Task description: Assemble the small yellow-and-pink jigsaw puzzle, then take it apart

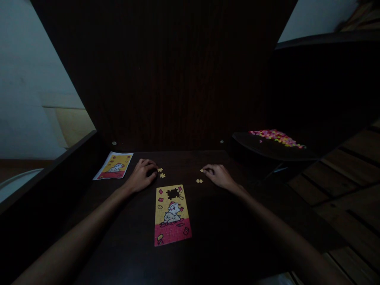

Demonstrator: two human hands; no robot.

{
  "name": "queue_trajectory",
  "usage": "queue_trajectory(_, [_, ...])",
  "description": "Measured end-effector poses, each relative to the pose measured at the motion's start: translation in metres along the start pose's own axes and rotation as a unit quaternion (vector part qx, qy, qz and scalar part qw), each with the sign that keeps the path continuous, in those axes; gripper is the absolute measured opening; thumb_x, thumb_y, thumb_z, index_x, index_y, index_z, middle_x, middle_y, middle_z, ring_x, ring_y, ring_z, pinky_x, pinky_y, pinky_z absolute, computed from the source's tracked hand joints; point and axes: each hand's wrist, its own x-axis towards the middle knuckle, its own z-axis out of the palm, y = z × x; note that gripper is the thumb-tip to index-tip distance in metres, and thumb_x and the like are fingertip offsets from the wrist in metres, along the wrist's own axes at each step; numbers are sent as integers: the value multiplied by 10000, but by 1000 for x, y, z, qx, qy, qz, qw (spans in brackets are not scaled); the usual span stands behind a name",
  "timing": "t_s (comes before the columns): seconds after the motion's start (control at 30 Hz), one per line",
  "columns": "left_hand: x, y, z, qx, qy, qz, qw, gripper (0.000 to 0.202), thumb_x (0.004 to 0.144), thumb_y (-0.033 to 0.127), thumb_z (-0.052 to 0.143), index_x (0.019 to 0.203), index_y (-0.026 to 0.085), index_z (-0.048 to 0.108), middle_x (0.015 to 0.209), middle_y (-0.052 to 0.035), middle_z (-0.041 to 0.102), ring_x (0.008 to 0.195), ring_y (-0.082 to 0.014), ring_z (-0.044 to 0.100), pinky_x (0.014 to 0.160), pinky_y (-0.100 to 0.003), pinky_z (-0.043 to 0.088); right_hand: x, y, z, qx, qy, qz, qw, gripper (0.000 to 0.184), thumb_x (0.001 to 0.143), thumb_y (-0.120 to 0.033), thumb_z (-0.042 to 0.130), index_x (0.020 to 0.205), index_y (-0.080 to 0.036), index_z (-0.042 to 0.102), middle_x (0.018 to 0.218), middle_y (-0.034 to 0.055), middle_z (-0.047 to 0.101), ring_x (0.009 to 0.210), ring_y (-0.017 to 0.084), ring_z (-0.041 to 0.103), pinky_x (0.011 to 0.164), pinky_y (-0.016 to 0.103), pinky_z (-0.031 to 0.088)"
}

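Centrally, a nearly finished jigsaw puzzle lies flat on the dark tabletop, its long side running away from the viewer. Its picture shows a white cartoon figure on yellow above a red band, and a dark gap of missing pieces shows near its far end.

Left hand: palm down beyond the puzzle's far left corner, fingers curled toward the tabletop; whether they pinch anything cannot be told. Two yellow pieces lie just beside its fingertips, apart from the puzzle.

Right hand: palm down beyond the far right corner, fingers loosely extended and not closed on anything, fingertips touching a single yellow piece. Another loose piece lies near it, between the hand and the puzzle.

Far left: a printed reference sheet with the same picture, flat beside the raised edge of the tabletop.

Far right: a dark round tray carrying a heap of mixed pink and yellow pieces, well apart from both hands.
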Motion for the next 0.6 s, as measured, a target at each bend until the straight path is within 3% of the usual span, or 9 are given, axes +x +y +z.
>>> queue_trajectory(0.23, [2,2,-1,-14,-8,-15,1000,265,875,364,556,1029,196,691,1111,-86,628,1096,-291,502,975,-497,423,-6,-4,1,0,-24,-55,998,213,876,-299,585,962,-180,740,656,8,641,589,139,555,570,239,368])
queue_trajectory(0.4, [8,0,3,-30,-9,3,1000,208,881,350,567,969,212,695,1089,-69,634,1076,-273,510,969,-477,421,-25,-1,1,2,-17,-78,997,187,877,-291,581,926,-193,733,717,17,660,594,132,546,578,242,385])
queue_trajectory(0.6, [12,0,6,-51,-11,9,999,185,901,338,569,955,217,697,1087,-66,648,1079,-267,517,967,-473,419,-17,-13,11,1,-32,-100,994,181,909,-300,566,902,-197,715,698,11,647,606,138,557,580,244,377])
